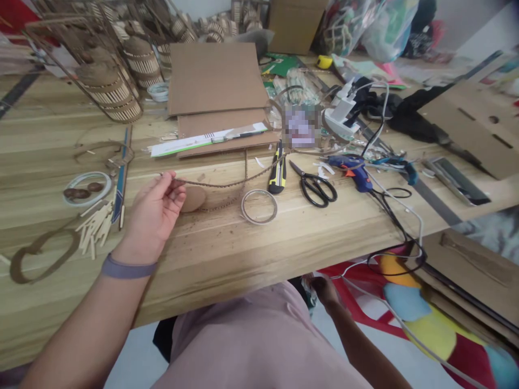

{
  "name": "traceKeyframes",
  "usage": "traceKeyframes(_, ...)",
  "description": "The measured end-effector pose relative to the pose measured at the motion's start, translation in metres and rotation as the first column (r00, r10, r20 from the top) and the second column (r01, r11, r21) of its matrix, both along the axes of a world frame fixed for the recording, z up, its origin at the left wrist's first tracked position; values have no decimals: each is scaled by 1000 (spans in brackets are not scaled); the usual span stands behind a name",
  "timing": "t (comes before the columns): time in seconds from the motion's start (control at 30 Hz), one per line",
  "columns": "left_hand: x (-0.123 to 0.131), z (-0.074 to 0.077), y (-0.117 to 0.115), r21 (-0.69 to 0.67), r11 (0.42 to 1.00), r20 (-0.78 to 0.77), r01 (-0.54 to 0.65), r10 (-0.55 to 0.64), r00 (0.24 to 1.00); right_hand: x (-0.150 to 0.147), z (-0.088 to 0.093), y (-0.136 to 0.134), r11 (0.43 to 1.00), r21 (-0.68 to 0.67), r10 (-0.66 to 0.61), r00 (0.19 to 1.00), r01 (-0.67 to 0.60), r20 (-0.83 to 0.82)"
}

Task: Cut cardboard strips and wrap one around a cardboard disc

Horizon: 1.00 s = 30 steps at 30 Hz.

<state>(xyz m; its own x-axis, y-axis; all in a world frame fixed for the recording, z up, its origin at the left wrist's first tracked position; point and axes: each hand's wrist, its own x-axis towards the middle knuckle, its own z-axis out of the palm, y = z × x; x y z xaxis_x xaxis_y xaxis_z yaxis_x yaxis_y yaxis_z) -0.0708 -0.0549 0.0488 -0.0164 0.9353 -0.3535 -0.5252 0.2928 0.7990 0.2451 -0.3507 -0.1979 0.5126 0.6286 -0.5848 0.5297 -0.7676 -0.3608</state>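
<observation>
My left hand (160,208) is above the table, its thumb and fingers pinched on one end of a thin brown braided cord (227,186). The cord runs right across the wood towards the cutter knife (278,172). Beneath it lie a brown oval piece of card (193,199) and a roll of tape (259,207). Black-handled scissors (314,186) rest right of the knife. My right hand (324,290) hangs below the table's front edge, in shadow, with fingers curled in. Something pale and crumpled is at its fingertips, too dark to make out.
Cardboard sheets (214,75) lie at the back, beside lantern-like stick models (111,89). A blue glue gun (352,170) and trailing cables are on the right. Pale sticks (96,229) and a white ring (87,189) holding brown discs lie left.
</observation>
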Motion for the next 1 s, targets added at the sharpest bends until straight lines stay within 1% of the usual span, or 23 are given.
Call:
traceKeyframes(0.1,0,-1,0,9,1000,-9,9,-9,1000,0,-3,-13,994,-107,9,999,-13,-36)
traceKeyframes(0.2,0,-2,0,18,1000,-19,19,-18,1000,-4,2,-16,985,-155,64,995,-76,-81)
traceKeyframes(0.3,0,-4,0,22,1000,-28,22,-21,999,-9,13,-7,970,-205,113,989,-130,-95)
traceKeyframes(0.37,0,-4,0,26,999,-32,22,-22,999,-10,28,3,957,-228,160,981,-181,-105)
traceKeyframes(0.43,0,-4,-1,32,999,-33,31,-29,999,-12,53,13,941,-217,235,963,-260,-135)
traceKeyframes(0.47,1,-3,-2,36,999,-34,36,-35,999,-14,71,18,929,-197,284,946,-312,-157)
traceKeyframes(0.53,4,-2,-5,42,998,-36,41,-39,999,-25,116,29,898,-130,395,900,-421,-185)
traceKeyframes(0.6,7,-2,-9,52,997,-46,50,-48,998,-43,167,43,850,-39,506,836,-525,-211)
traceKeyframes(0.63,9,-3,-11,61,996,-55,63,-60,997,-54,191,53,804,36,585,778,-593,-230)
traceKeyframes(0.67,12,-4,-14,73,992,-72,104,-99,993,-66,213,64,698,195,715,664,-688,-219)
traceKeyframes(0.7,13,-5,-16,88,986,-85,140,-133,987,-78,232,77,589,366,804,571,-721,-167)
traceKeyframes(0.73,15,-7,-19,100,979,-93,178,-169,981,-89,246,92,484,520,846,528,-704,-73)
traceKeyframes(0.77,16,-9,-21,101,973,-94,207,-198,976,-98,256,109,391,636,831,552,-666,68)
traceKeyframes(0.8,17,-10,-23,102,969,-90,225,-216,972,-106,262,127,276,722,751,611,-635,250)
traceKeyframes(0.83,18,-12,-25,111,965,-80,236,-229,970,-113,264,145,184,741,626,658,-646,419)
traceKeyframes(0.87,18,-13,-26,118,961,-67,251,-244,967,-117,263,163,146,723,518,674,-676,526)
traceKeyframes(0.9,18,-14,-27,130,957,-57,260,-254,965,-121,261,181,129,702,450,672,-701,588)
traceKeyframes(0.93,18,-14,-28,141,953,-50,270,-266,963,-123,258,196,124,681,411,662,-722,627)
traceKeyframes(0.97,18,-13,-29,152,948,-48,279,-275,960,-124,256,209,137,657,419,645,-741,639)
traceKeyframes(1.0,17,-13,-30,163,944,-49,288,-284,958,-125,254,220,164,640,450,634,-751,629)
